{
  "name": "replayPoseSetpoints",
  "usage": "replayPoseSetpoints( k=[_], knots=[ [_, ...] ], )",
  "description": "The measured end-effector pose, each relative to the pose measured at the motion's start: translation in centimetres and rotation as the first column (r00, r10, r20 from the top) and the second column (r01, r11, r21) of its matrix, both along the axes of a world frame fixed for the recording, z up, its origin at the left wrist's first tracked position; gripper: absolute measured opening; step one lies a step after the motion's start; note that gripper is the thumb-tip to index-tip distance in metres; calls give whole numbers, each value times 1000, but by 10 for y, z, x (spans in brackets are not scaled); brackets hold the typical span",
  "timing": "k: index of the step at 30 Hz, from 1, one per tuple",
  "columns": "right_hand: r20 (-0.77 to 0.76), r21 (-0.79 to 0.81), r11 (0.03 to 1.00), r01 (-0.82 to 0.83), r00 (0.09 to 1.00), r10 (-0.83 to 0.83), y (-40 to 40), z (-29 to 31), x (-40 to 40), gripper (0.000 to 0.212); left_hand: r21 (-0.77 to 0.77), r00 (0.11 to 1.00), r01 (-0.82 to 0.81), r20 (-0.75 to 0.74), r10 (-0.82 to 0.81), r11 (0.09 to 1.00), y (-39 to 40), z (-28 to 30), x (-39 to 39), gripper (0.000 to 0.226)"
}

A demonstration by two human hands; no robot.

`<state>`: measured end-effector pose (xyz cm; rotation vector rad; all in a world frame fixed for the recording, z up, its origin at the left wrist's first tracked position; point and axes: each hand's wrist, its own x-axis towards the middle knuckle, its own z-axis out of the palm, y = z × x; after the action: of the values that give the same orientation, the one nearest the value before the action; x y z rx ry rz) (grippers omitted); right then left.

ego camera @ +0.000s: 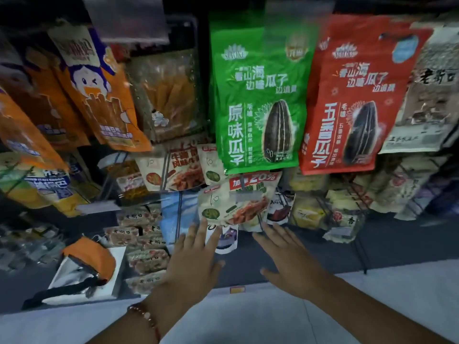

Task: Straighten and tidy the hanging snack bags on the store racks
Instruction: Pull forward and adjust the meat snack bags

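Two seed bags are hanging side by side at the top, one left of the other, their edges touching. Left of them a clear pouch is hanging, and further left the fries bags are tilting. Right of the seed bags a paper bag is hanging. Below the seed bags a row of small packets is hanging, and just below those a jerky bag. The left hand is reaching up beneath the jerky bag, fingertips touching its lower edge; the right hand is spreading just beside, under its right corner. A pouch is lying on the low shelf at far left.
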<state>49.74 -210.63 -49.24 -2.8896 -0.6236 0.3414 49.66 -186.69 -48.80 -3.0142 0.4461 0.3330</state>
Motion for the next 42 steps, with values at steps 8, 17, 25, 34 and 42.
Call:
replayPoseSetpoints(
  k=[8,17,25,34,42],
  knots=[
    [167,46,994,-99,982,90,16,-134,56,54,-27,909,195,381,-171,980,-2,-146,57,76],
    [261,22,996,-82,963,73,5,-153,95,52,-39,836,117,543,-77,992,35,-198,88,72],
    [342,330,943,33,927,-153,18,-162,99,51,-67,779,119,625,-52,991,4,-190,97,70],
    [369,360,927,108,896,-248,8,-167,99,73,-38,745,63,666,-22,997,-8,-192,110,73],
    [349,404,898,174,878,-327,21,-166,115,81,-176,662,21,740,119,984,-22,-187,126,72]
  ],
)
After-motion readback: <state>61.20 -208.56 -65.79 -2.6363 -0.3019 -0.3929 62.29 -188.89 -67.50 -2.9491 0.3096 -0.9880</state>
